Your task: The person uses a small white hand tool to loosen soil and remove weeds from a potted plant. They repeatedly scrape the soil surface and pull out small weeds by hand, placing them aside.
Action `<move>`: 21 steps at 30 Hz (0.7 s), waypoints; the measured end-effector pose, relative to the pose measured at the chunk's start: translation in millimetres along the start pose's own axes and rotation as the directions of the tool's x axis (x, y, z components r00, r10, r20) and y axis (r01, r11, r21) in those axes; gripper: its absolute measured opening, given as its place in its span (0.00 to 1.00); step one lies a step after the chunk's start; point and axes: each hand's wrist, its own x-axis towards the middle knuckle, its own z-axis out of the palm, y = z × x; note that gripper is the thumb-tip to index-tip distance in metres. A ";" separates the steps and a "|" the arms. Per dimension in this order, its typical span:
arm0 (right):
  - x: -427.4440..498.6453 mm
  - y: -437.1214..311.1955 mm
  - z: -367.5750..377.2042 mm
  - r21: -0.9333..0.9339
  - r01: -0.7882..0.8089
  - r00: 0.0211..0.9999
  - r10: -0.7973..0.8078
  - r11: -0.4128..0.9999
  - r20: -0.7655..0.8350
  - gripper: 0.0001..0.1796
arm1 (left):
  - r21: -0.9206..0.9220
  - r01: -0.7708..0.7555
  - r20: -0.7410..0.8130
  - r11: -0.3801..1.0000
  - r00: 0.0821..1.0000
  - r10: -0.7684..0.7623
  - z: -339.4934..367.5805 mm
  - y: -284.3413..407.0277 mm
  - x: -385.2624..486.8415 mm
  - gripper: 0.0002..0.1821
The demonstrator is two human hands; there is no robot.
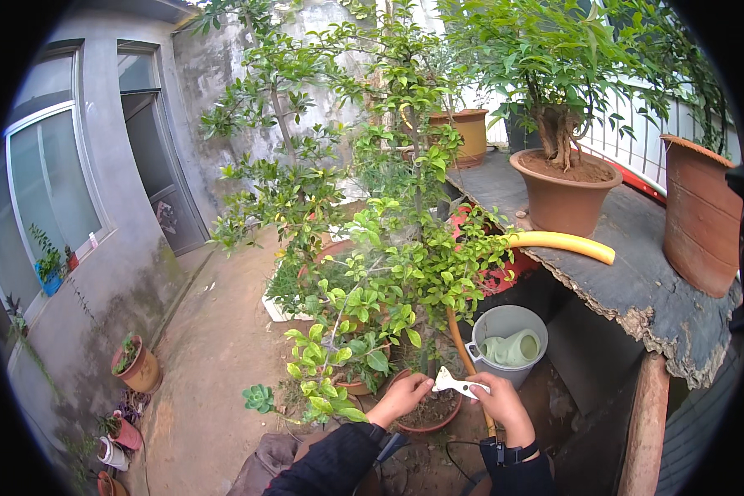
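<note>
My right hand point(505, 403) grips a small white hand tool point(460, 384) with a flared head and a dark round spot on its handle. The flared end points left, toward my left hand point(403, 397). The left thumb and fingers are drawn together right beside that end; whether they touch it or pinch something small cannot be made out. Both hands are above a round pot point(431, 425) with soil. A leafy potted shrub point(372, 291) rises just beyond them, its lower branch hanging near the left wrist. A yellow-orange hose point(459, 341) runs down behind the right hand.
A grey bucket point(509, 316) holding a pale green container point(513, 348) stands beyond my right hand. To the right, a ragged-edged slab point(632, 273) on a post point(646, 428) carries a potted bonsai-like tree point(564, 192) and a clay pot point(700, 217). Small pots line the left wall.
</note>
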 end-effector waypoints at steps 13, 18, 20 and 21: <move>2.0 6.9 6.6 0.034 0.043 0.998 -0.045 0.998 0.045 0.09 | -0.071 0.001 0.132 0.997 0.991 0.008 4.5 7.0 -1.7 0.19; 3.2 11.8 9.6 -0.035 0.012 0.999 -0.011 0.999 0.046 0.11 | -0.031 -0.028 0.086 0.999 0.996 0.031 3.9 6.4 -1.7 0.20; 2.8 11.9 9.9 -0.050 0.012 0.998 -0.010 0.999 0.055 0.12 | -0.063 -0.010 0.065 0.998 0.998 0.014 4.7 7.9 -1.5 0.19; 2.6 11.6 9.8 -0.056 0.023 0.998 -0.019 0.998 0.063 0.13 | -0.058 -0.010 0.060 0.998 0.998 0.014 4.5 8.4 -1.7 0.19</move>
